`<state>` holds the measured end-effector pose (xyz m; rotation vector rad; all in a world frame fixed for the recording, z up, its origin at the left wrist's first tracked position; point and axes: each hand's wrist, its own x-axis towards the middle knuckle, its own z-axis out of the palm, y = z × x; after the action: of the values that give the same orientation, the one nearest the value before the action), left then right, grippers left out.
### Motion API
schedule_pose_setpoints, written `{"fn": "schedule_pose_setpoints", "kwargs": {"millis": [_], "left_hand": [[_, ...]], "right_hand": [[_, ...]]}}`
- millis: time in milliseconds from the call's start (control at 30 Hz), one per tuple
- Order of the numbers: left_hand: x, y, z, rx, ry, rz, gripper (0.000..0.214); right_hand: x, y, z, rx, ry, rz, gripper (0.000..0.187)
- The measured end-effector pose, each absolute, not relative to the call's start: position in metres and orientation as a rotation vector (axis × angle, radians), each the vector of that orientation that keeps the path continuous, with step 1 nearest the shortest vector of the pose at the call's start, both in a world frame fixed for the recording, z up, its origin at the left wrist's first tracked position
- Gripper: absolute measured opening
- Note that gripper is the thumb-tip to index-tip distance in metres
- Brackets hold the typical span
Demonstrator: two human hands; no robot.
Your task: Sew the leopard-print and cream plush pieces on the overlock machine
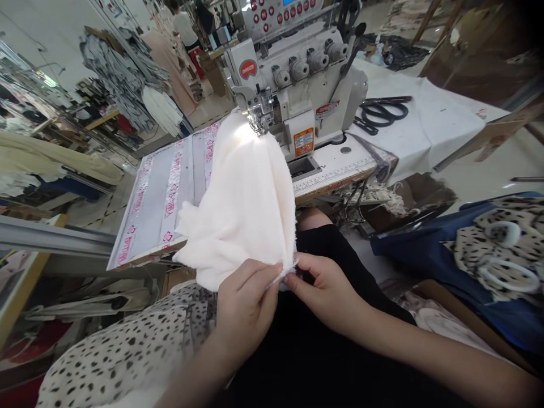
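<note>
White fleece fabric [242, 198], one bunched piece, rises from my hands to the presser foot [260, 113] of an overlock sewing machine [297, 68], its upper end lying at the foot. Both hands are closed in a pinch on its lower edge, my left hand [246, 309] and right hand [323, 283] just beside each other, fingers and thumbs gripping the fleece.

Machine markings: one red oval badge [248, 69] with white lettering, not clearly readable; one orange-and-white warning label [304, 141], print too small to read; one red-and-white label [327, 109], likewise unreadable.

On the surface [340, 170]: one ruler strip [335, 177] along the front edge, its figures too small to read; black-handled scissors [382, 112] lying on a white cloth [425, 124].

Left of the machine: one grey board [170, 192] with repeated pink-red print, unreadable, and small flower marks.

Beside my left arm: black-spotted fabric [127, 345]. Right of my right arm: blue cloth [412, 243] under spotted fabric [497, 249] with white rings [505, 277].
</note>
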<state>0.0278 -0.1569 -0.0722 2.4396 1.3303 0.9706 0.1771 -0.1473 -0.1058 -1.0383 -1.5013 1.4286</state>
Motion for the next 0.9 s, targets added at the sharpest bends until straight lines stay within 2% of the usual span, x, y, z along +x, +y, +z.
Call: {"fn": "schedule_pose_setpoints", "kwargs": {"millis": [100,233,433,567,633,733,800,900], "left_hand": [[0.027,-0.157,-0.075,2.503,1.315,0.927,0.021],[0.026,-0.158,-0.081,2.533,1.335,0.830,0.022],[0.029,-0.156,-0.082,2.506,1.372,0.854,0.012],[0.029,-0.153,-0.082,2.523,1.362,0.895,0.008],[0.028,-0.152,-0.082,2.524,1.341,0.973,0.008],[0.026,-0.152,-0.082,2.534,1.312,1.052,0.010],[0.027,-0.152,-0.082,2.568,1.307,1.073,0.012],[0.029,-0.151,-0.083,2.633,1.289,1.096,0.014]], "right_hand": [[0.181,-0.149,-0.102,-1.009,-1.442,1.523,0.011],[0.189,-0.151,-0.099,-0.898,-1.239,1.827,0.006],[0.193,-0.148,-0.098,-0.621,-0.940,2.118,0.028],[0.196,-0.142,-0.094,-0.631,-1.091,2.128,0.043],[0.202,-0.137,-0.092,-0.764,-1.405,1.927,0.038],[0.213,-0.127,-0.091,-0.982,-1.869,1.131,0.017],[0.217,-0.120,-0.093,-0.908,-2.044,0.672,0.024],[0.215,-0.112,-0.096,-0.645,-2.308,0.414,0.029]]}}
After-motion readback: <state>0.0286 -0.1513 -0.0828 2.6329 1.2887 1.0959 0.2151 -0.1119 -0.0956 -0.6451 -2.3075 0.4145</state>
